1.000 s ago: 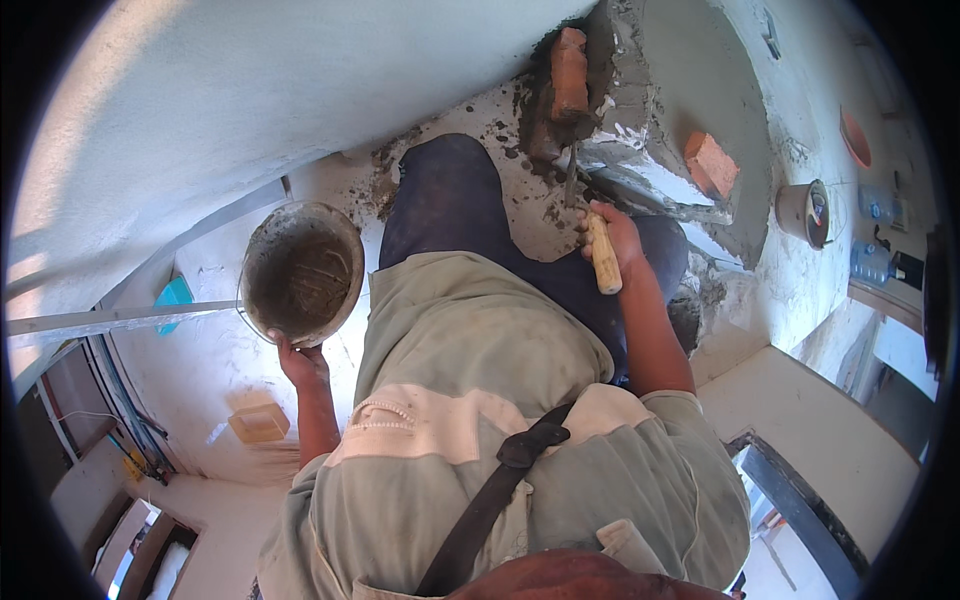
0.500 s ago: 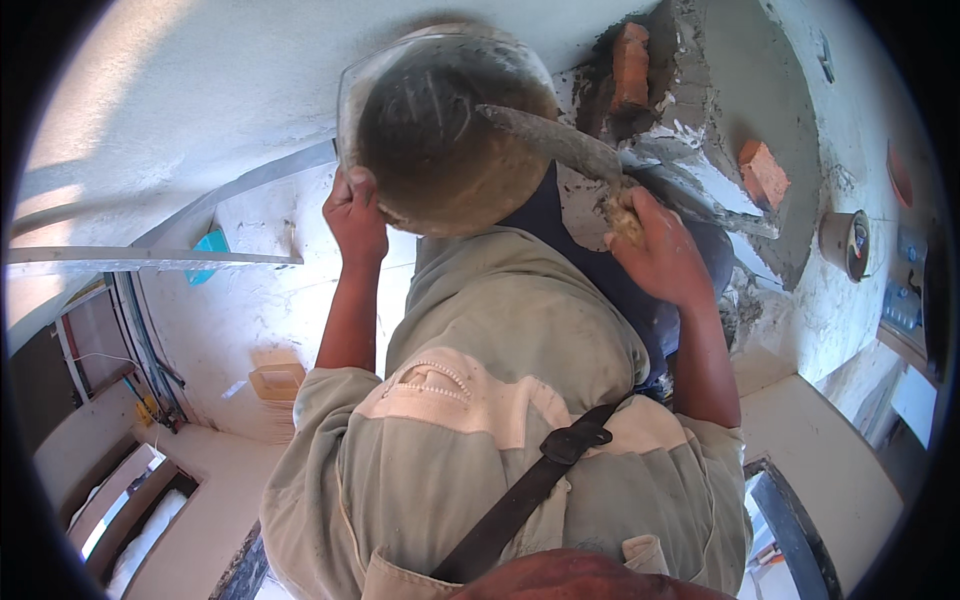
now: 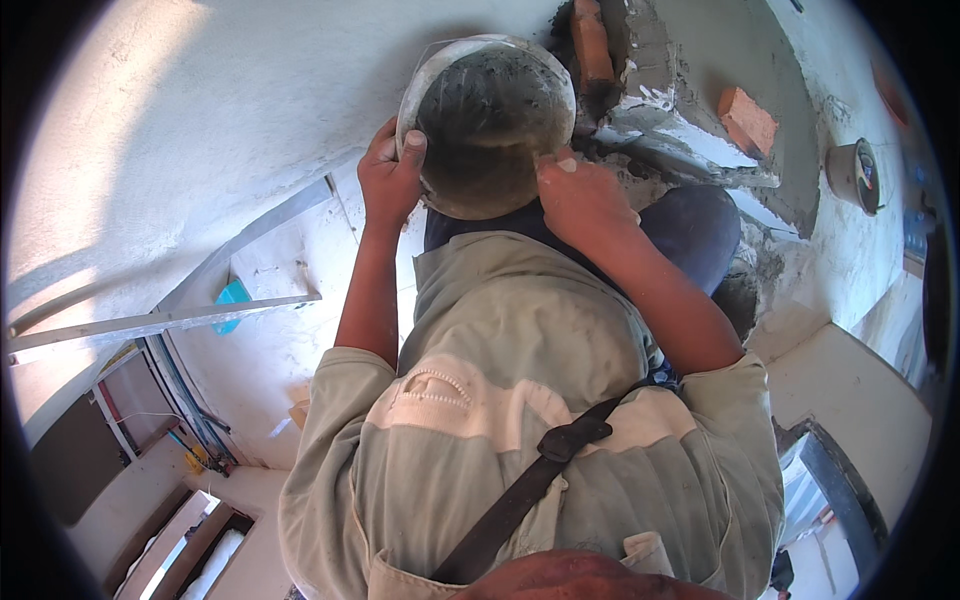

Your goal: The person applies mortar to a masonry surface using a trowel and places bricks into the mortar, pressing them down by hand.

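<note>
The bucket (image 3: 480,190) is between both hands. At its left rim, the left hand (image 3: 392,175) clasps the edge, thumb over it; at its right, the right hand (image 3: 585,195) seems curled, its hold unclear.

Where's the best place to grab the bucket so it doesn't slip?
Probably the rim, on the bucket's left side, coming from the left. Hook the thumb over the edge, with the fingers outside, like the left grip does. The bucket's open mouth faces the camera, so that thin, curved edge looks easy to pinch.
</note>
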A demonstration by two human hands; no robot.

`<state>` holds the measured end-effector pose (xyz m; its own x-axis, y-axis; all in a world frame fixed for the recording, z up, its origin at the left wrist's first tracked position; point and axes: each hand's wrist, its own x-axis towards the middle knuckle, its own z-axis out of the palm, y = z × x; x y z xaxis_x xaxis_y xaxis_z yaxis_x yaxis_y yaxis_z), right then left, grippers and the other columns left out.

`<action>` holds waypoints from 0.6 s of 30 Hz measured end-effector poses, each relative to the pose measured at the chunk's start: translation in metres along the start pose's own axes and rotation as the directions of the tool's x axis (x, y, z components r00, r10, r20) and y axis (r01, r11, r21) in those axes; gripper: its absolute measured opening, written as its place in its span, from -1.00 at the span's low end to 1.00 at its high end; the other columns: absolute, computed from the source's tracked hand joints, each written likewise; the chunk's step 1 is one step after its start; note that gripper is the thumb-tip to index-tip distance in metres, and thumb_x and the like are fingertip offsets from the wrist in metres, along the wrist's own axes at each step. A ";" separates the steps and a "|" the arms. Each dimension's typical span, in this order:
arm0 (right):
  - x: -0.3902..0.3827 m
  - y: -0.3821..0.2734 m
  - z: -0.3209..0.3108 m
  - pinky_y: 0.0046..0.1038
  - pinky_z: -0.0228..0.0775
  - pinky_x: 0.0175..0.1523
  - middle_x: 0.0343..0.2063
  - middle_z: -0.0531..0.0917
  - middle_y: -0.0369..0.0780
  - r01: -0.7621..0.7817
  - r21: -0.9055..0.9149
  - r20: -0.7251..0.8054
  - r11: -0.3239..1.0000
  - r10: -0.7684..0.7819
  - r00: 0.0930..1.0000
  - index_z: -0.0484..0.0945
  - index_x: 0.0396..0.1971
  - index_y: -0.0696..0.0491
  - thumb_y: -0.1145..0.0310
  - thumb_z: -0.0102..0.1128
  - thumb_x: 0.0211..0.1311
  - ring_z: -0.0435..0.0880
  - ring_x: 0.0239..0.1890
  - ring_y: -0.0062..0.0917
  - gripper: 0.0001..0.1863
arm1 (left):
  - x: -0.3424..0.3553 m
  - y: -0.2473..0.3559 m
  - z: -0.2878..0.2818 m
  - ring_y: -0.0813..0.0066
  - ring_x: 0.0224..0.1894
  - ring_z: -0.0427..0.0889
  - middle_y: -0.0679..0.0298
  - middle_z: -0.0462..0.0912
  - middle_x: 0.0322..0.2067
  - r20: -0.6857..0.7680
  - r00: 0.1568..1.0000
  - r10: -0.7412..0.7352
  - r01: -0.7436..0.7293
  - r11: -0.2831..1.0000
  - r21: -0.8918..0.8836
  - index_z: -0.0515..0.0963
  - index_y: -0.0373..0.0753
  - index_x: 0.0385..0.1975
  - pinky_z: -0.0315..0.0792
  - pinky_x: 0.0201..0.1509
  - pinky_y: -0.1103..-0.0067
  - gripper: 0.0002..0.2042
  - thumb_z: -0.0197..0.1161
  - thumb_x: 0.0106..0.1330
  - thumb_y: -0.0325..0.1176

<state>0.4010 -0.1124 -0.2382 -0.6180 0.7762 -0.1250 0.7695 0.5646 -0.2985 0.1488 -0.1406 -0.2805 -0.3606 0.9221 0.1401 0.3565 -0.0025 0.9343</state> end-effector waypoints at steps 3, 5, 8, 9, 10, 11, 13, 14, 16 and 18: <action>0.019 -0.006 0.020 -0.21 0.60 -0.36 -0.30 0.60 -0.02 -0.168 -0.064 -0.262 0.984 0.146 0.954 0.62 -0.32 0.22 0.44 0.11 0.13 0.75 -0.39 -0.20 -0.80 | 0.007 0.006 0.011 0.23 0.10 0.58 -0.13 0.62 0.01 0.091 0.990 0.111 -0.118 0.990 0.082 0.57 -0.42 -0.62 0.43 0.06 0.44 -0.52 0.30 0.35 -0.06; -0.002 -0.006 0.053 -0.20 0.60 -0.37 -0.31 0.60 -0.03 -0.078 -0.131 -0.161 0.988 0.057 0.985 0.61 -0.30 0.22 0.45 0.10 0.14 0.75 -0.40 -0.21 -0.81 | 0.019 0.007 0.017 0.27 0.08 0.58 -0.10 0.62 0.01 0.143 0.983 0.113 -0.128 0.986 0.104 0.59 -0.42 -0.56 0.42 0.08 0.45 -0.53 0.28 0.36 -0.05; -0.013 0.008 0.049 -0.23 0.60 -0.40 -0.34 0.59 -0.04 0.043 -0.070 -0.043 0.997 -0.046 0.998 0.58 -0.23 0.23 0.45 0.12 0.12 0.75 -0.40 -0.25 -0.76 | 0.027 0.002 0.006 0.33 0.03 0.57 -0.04 0.60 0.04 0.125 0.992 0.008 -0.021 0.994 0.105 0.61 -0.44 -0.42 0.40 0.09 0.45 -0.53 0.24 0.39 -0.02; -0.015 0.011 0.040 -0.24 0.60 -0.41 -0.35 0.59 -0.05 0.065 -0.025 -0.006 0.998 -0.065 0.998 0.56 -0.20 0.24 0.45 0.12 0.12 0.75 -0.39 -0.26 -0.74 | 0.026 0.004 0.006 0.27 0.07 0.57 -0.07 0.61 0.03 0.103 0.995 0.004 -0.015 0.994 0.105 0.62 -0.43 -0.46 0.41 0.10 0.43 -0.53 0.27 0.37 -0.02; -0.011 0.012 0.031 -0.25 0.61 -0.40 -0.34 0.60 -0.04 -0.014 -0.026 -0.077 1.000 0.012 0.997 0.55 -0.17 0.25 0.44 0.12 0.12 0.75 -0.38 -0.26 -0.71 | 0.023 0.006 0.010 0.20 0.11 0.57 -0.10 0.62 0.01 0.085 0.996 -0.002 -0.007 0.995 0.099 0.62 -0.42 -0.50 0.41 0.11 0.41 -0.54 0.30 0.34 -0.03; 0.001 0.012 0.022 -0.26 0.61 -0.38 -0.32 0.60 -0.04 -0.092 -0.021 -0.147 0.996 0.088 0.985 0.54 -0.13 0.26 0.44 0.12 0.13 0.75 -0.37 -0.26 -0.69 | 0.021 0.009 0.013 0.14 0.14 0.57 -0.12 0.63 0.00 0.067 0.998 -0.007 0.001 0.996 0.094 0.62 -0.41 -0.54 0.42 0.12 0.39 -0.54 0.32 0.32 -0.03; 0.014 0.012 0.023 -0.27 0.62 -0.35 -0.29 0.61 -0.02 -0.239 -0.034 -0.200 0.970 0.227 0.953 0.53 -0.10 0.28 0.42 0.11 0.15 0.75 -0.35 -0.25 -0.67 | 0.015 0.015 0.027 0.09 0.15 0.58 -0.13 0.62 0.02 0.112 0.988 0.108 -0.127 0.977 0.172 0.62 -0.42 -0.55 0.43 0.14 0.38 -0.56 0.35 0.29 -0.06; 0.017 0.014 0.035 -0.27 0.62 -0.34 -0.26 0.62 -0.01 -0.300 -0.053 -0.185 0.952 0.286 0.940 0.53 -0.10 0.28 0.42 0.10 0.17 0.75 -0.34 -0.24 -0.67 | 0.010 0.017 0.036 0.07 0.15 0.58 -0.13 0.62 0.03 0.132 0.978 0.164 -0.188 0.962 0.197 0.62 -0.43 -0.55 0.43 0.14 0.38 -0.56 0.36 0.28 -0.07; 0.009 0.014 0.062 -0.27 0.62 -0.33 -0.26 0.63 -0.02 -0.362 -0.023 -0.143 0.932 0.355 0.924 0.54 -0.11 0.28 0.42 0.09 0.19 0.75 -0.33 -0.26 -0.68 | 0.001 0.022 0.045 0.03 0.15 0.58 -0.16 0.59 0.06 0.140 0.971 0.192 -0.219 0.950 0.223 0.60 -0.42 -0.59 0.44 0.15 0.34 -0.57 0.38 0.26 -0.09; -0.007 0.005 0.080 -0.26 0.61 -0.34 -0.30 0.65 -0.04 -0.342 0.063 -0.099 0.938 0.347 0.933 0.55 -0.13 0.26 0.43 0.09 0.19 0.75 -0.33 -0.29 -0.70 | -0.002 0.021 0.047 0.03 0.16 0.57 -0.19 0.58 0.06 0.115 0.963 0.246 -0.263 0.949 0.172 0.59 -0.42 -0.61 0.44 0.15 0.34 -0.57 0.38 0.26 -0.11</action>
<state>0.3963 -0.1373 -0.3149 -0.2933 0.9477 -0.1261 0.9228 0.2462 -0.2965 0.1969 -0.1243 -0.2765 -0.1608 0.9314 0.3267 0.5814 -0.1780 0.7939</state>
